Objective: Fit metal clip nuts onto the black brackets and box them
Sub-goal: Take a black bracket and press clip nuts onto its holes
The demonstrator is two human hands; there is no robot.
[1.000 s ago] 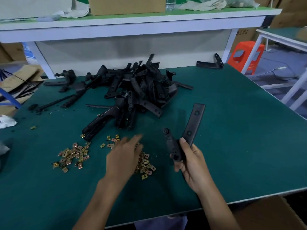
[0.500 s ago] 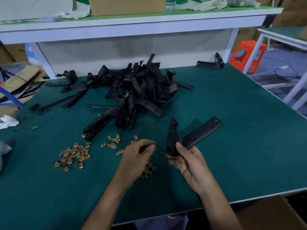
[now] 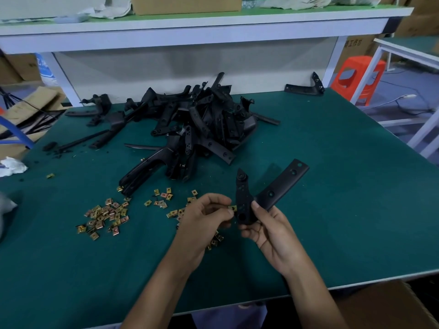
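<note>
Early days: left hand (image 3: 204, 217) pinches one nut (image 3: 232, 207) against the bracket (image 3: 273, 193) edge, right hand (image 3: 268, 224) fingers wrapped round that bracket, just over the table (image 3: 344, 222). Whole pile (image 3: 202, 122) and loose nuts (image 3: 104, 214) still to do.

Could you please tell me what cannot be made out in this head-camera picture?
1. Whether the clip nut is seated on the bracket: head view, too small, and fingertips of the left hand cover part of it.
2. Some loose clip nuts: head view, hidden under the left hand.
3. The cardboard box: head view, cut off by the bottom-right corner; its inside is unseen.
4. The pile of brackets: head view, lower ones buried under upper ones.
</note>
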